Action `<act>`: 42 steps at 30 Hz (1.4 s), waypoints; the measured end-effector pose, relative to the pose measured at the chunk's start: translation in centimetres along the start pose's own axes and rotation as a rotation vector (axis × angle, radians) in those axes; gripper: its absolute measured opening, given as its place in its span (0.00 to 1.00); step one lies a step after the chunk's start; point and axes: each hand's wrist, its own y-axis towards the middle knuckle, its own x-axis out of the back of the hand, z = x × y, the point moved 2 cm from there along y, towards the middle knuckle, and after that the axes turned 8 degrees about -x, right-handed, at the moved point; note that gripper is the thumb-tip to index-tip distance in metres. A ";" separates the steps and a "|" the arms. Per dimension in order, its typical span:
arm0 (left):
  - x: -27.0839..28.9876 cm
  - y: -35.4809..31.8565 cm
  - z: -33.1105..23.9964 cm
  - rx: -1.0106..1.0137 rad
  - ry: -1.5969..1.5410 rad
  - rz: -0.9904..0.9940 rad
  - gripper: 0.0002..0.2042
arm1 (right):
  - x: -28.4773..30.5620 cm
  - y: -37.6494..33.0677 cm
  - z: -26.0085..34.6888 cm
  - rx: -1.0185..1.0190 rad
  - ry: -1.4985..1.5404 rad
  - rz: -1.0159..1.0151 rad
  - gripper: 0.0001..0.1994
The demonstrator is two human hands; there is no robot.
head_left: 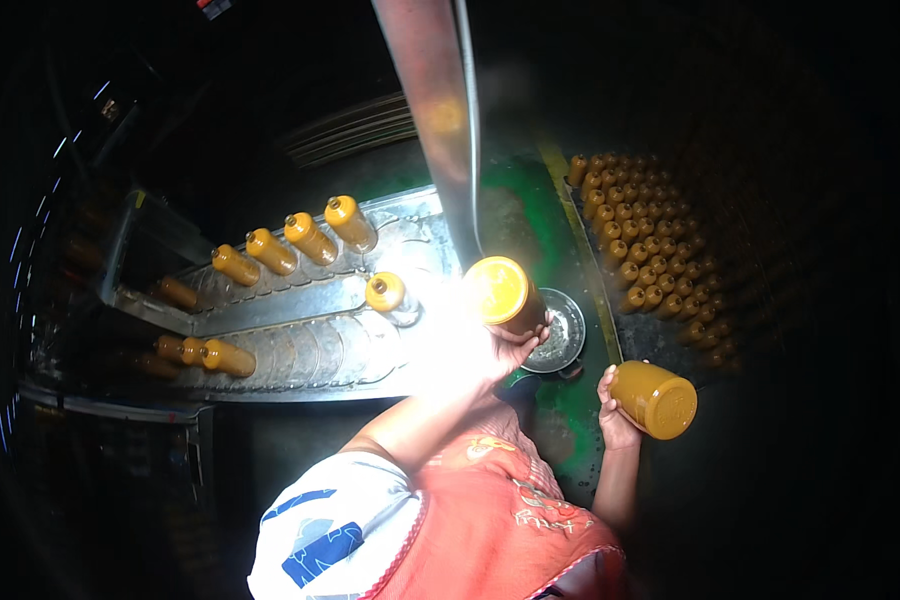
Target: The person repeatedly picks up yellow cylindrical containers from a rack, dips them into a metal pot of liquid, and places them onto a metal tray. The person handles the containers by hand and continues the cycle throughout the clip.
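We see the left hand [515, 345] gripping an orange bottle [503, 292] over the round metal disc [560, 335] on the green bench [570, 400], right hand [615, 415] clasping another bottle [658, 398] nearby, steel conveyor [300, 320] left, stacked bottles [640, 240] far right, room dark.

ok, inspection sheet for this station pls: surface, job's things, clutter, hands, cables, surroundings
surface: metal conveyor with round slots, brightly lit near the hands; green machine bed beside it.
job's things: orange bottle in the left hand, bottom toward the camera; second orange bottle in the right hand; round metal seat under the first.
clutter: nothing seen.
hands: left hand and right hand each with fingers wrapped around a bottle.
cables: nothing seen.
surroundings: filled bottles on the conveyor; packed block of bottles at right; metal column overhead; the rest is dark.
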 end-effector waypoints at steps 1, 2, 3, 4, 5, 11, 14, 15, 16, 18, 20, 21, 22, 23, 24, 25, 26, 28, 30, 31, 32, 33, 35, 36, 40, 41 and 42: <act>0.1 -3.0 -0.6 -0.070 0.089 -0.039 0.34 | 1.2 -1.4 -1.3 0.000 0.023 -0.011 0.21; 0.7 -5.6 -0.4 -0.194 0.115 -0.142 0.34 | 2.6 -3.1 -1.7 -0.022 0.065 -0.063 0.23; -0.4 -8.5 0.2 -0.372 0.306 -0.236 0.30 | 4.2 -5.1 -2.0 -0.037 0.106 -0.104 0.24; 0.8 -11.3 -0.2 -0.397 0.328 -0.279 0.28 | 5.9 -7.4 -2.4 -0.042 0.093 -0.143 0.26; 1.8 -14.0 -1.1 -0.418 0.346 -0.324 0.27 | 7.9 -9.4 -2.4 -0.052 0.074 -0.169 0.28; 1.5 -25.9 -4.9 -0.660 0.524 -0.455 0.26 | 10.5 -13.7 -4.6 -0.092 0.066 -0.515 0.30; 3.4 -29.5 -8.3 -0.870 0.674 -0.522 0.25 | 9.9 -9.2 -6.3 0.065 -0.214 -0.778 0.31; 3.3 -30.3 -9.5 -0.952 0.732 -0.531 0.24 | 9.4 -7.3 -7.0 0.165 -0.343 -0.873 0.31; 3.0 -31.2 -10.8 -1.037 0.811 -0.541 0.21 | 8.5 -5.5 -7.7 0.088 -0.511 -0.836 0.29; 2.9 -32.5 -14.2 -1.192 1.289 -0.612 0.19 | 5.7 -1.6 -11.7 0.139 -0.813 -0.766 0.28; -0.7 -33.3 -16.6 -1.264 1.653 -0.639 0.19 | 5.8 2.4 -13.7 0.133 -0.994 -0.605 0.27; -1.6 -33.8 -18.3 -1.273 1.878 -0.631 0.21 | 5.4 4.9 -15.9 0.178 -1.047 -0.586 0.27; -2.1 -33.5 -19.3 -1.259 2.012 -0.601 0.22 | 4.4 7.0 -18.0 0.207 -1.244 -0.554 0.26; -2.6 -32.9 -19.6 -1.246 2.109 -0.640 0.21 | 3.2 8.9 -20.0 0.241 -1.443 -0.511 0.26; -2.4 -31.8 -20.2 -1.183 2.261 -0.643 0.20 | 2.6 11.3 -21.3 0.202 -1.621 -0.447 0.23; -3.0 -30.0 -20.4 -1.122 2.302 -0.546 0.20 | 3.1 13.3 -20.9 0.410 -1.971 -0.370 0.20; -2.4 -29.0 -20.7 -1.151 2.345 -0.528 0.20 | 2.7 15.3 -23.0 0.470 -2.281 -0.249 0.20; -1.5 -27.9 -20.8 -1.041 2.317 -0.475 0.18 | 1.7 18.5 -28.2 0.537 -2.522 -0.075 0.22; -0.8 -27.0 -19.8 -1.000 2.382 -0.392 0.20 | 2.7 20.0 -29.1 0.525 -2.556 -0.101 0.23; -0.6 -26.7 -19.6 -1.016 2.425 -0.322 0.24 | 2.7 20.5 -29.5 0.521 -2.587 -0.133 0.24; -1.2 -27.3 -18.6 -0.964 2.400 -0.286 0.23 | 3.1 20.1 -29.7 0.534 -2.627 -0.166 0.24; -2.1 -28.0 -17.7 -0.915 2.375 -0.256 0.23 | 3.5 19.8 -29.9 0.544 -2.664 -0.195 0.25; -3.8 -30.3 -17.6 -1.033 2.325 -0.018 0.19 | 3.8 19.0 -29.5 0.547 -2.734 -0.244 0.26; -4.9 -31.6 -18.5 -1.164 2.264 0.009 0.18 | 3.8 18.6 -28.7 0.546 -2.763 -0.272 0.27; -7.5 -37.5 -28.3 -1.472 2.044 -0.504 0.17 | 3.2 20.4 -26.1 0.491 -2.902 -0.364 0.29; -8.4 -39.5 -31.7 -1.595 2.117 -0.787 0.19 | 3.1 22.3 -26.1 0.467 -2.885 -0.362 0.29; -8.4 -41.8 -34.8 -1.681 2.086 -1.027 0.22 | 3.8 24.7 -25.9 0.439 -2.870 -0.285 0.28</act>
